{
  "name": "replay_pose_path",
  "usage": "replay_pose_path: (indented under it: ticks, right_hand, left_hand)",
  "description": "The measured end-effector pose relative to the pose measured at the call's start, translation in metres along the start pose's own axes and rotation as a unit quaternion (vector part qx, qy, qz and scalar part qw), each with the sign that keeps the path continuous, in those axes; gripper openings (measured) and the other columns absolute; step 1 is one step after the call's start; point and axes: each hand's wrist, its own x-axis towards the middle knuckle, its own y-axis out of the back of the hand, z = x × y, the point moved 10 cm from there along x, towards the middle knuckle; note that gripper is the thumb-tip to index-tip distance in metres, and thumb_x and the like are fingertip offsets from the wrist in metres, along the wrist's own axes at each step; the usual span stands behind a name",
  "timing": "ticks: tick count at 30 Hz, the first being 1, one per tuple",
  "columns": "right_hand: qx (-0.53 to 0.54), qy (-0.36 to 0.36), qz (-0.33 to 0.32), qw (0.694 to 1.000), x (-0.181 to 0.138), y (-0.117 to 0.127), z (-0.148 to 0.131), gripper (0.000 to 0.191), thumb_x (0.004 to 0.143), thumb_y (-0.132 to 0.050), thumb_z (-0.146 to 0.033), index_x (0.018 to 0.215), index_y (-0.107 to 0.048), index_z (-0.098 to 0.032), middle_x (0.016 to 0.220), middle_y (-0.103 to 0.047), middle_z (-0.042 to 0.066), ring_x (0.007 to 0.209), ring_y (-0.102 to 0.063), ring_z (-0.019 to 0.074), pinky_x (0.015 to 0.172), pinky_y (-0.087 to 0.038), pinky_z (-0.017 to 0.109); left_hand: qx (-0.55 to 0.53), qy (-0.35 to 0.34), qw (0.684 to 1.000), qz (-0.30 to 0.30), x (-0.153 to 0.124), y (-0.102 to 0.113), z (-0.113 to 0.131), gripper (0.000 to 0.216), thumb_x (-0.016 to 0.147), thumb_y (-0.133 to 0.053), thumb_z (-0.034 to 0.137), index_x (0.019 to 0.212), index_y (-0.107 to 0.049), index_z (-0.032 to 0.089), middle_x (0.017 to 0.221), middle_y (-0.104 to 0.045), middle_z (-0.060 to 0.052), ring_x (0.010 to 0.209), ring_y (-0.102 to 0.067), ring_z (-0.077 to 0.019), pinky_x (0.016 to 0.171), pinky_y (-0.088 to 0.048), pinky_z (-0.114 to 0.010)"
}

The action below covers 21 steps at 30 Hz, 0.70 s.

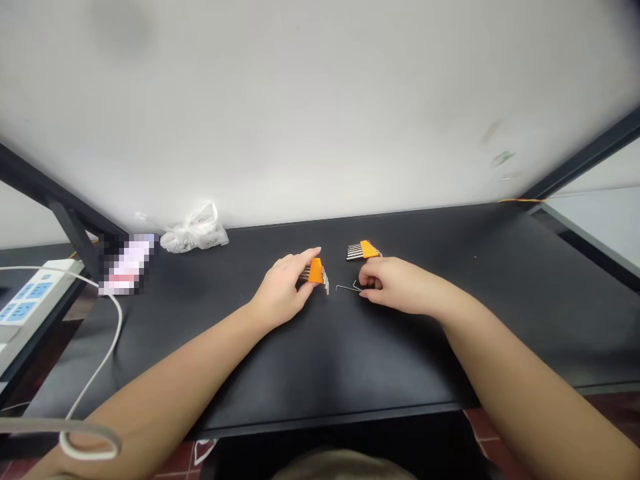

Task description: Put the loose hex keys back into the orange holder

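Note:
My left hand (286,285) is closed around an orange hex key holder (315,271), thumb below and fingers above. Several L-shaped hex keys sit in that holder, their short ends pointing right. Just right of it, my right hand (390,283) is low over the table with its fingers pinched together. Thin small hex keys (349,289) stick out to the left from its fingertips; their far ends are hidden by the fingers. Behind the right hand lies a second orange holder (369,249), filled with several hex keys that point left.
The black table (345,373) meets a pale wall (320,120) at the back. A clear plastic bag (196,230) lies at the back left beside a blurred-out flat item (129,265). A power strip (30,300) and a white cable (111,347) are at the far left.

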Motion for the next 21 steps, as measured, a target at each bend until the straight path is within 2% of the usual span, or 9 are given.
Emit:
replay_pose_path:
  ticks: [4,9,12,14,17,19,21]
  right_hand:
    - [-0.036,-0.011,-0.014,0.999,-0.001,-0.011,-0.004,0.007,0.083,-0.059,-0.016,0.079,-0.063,-0.021,0.087,-0.069,0.004,0.075,-0.063,0.0178,0.064,-0.040,0.027]
    - [-0.050,-0.038,-0.033,0.997,-0.004,-0.013,0.001,0.008,0.079,-0.060,-0.014,0.075,-0.061,-0.020,0.080,-0.068,0.004,0.069,-0.060,0.0172,0.059,-0.037,0.027]
    - [0.011,-0.032,-0.019,0.999,-0.004,-0.007,-0.002,0.006,0.078,-0.063,-0.015,0.075,-0.061,-0.020,0.075,-0.066,0.002,0.063,-0.057,0.0153,0.058,-0.038,0.027]
    - [0.085,-0.006,0.028,0.996,-0.004,0.004,-0.010,0.004,0.081,-0.062,-0.018,0.078,-0.062,-0.021,0.069,-0.063,-0.001,0.060,-0.055,0.0140,0.058,-0.041,0.027]
    - [0.237,0.047,0.133,0.961,-0.009,0.024,-0.022,0.003,0.087,-0.063,-0.024,0.090,-0.063,-0.023,0.073,-0.062,-0.002,0.062,-0.058,0.0137,0.061,-0.048,0.028]
    - [0.351,0.073,0.175,0.917,-0.012,0.028,-0.026,0.020,0.088,-0.066,-0.026,0.108,-0.063,-0.025,0.085,-0.066,0.000,0.067,-0.063,0.0146,0.062,-0.053,0.029]
    - [0.432,0.097,0.187,0.877,-0.013,0.026,-0.032,0.036,0.089,-0.068,-0.027,0.124,-0.061,-0.025,0.096,-0.069,0.003,0.072,-0.068,0.0159,0.063,-0.059,0.031]
  left_hand:
    - [-0.004,0.007,1.000,0.014,0.000,0.003,-0.001,0.052,0.091,-0.065,0.019,0.140,-0.051,0.026,0.122,-0.068,-0.007,0.103,-0.068,-0.0211,0.096,-0.056,-0.041]
    - [-0.022,0.005,0.999,0.026,0.001,0.007,-0.001,0.047,0.091,-0.066,0.020,0.136,-0.054,0.027,0.125,-0.067,-0.007,0.110,-0.067,-0.0223,0.101,-0.054,-0.043]
    - [-0.034,0.002,0.999,0.033,0.002,0.009,0.000,0.046,0.091,-0.067,0.023,0.135,-0.054,0.027,0.125,-0.067,-0.007,0.113,-0.066,-0.0230,0.103,-0.053,-0.044]
    - [-0.042,-0.009,0.999,0.031,0.002,0.009,0.004,0.046,0.091,-0.068,0.024,0.135,-0.054,0.027,0.122,-0.068,-0.007,0.110,-0.067,-0.0224,0.103,-0.053,-0.045]
    - [-0.055,-0.036,0.998,0.012,0.001,0.006,0.014,0.046,0.091,-0.069,0.024,0.134,-0.055,0.026,0.117,-0.069,-0.006,0.105,-0.068,-0.0212,0.102,-0.053,-0.045]
    - [-0.057,-0.051,0.997,-0.005,0.000,0.004,0.019,0.046,0.091,-0.069,0.024,0.134,-0.055,0.027,0.116,-0.069,-0.006,0.104,-0.068,-0.0212,0.101,-0.053,-0.044]
    - [-0.055,-0.057,0.997,-0.014,-0.001,0.004,0.023,0.046,0.090,-0.070,0.023,0.134,-0.055,0.027,0.117,-0.069,-0.007,0.104,-0.068,-0.0214,0.100,-0.054,-0.043]
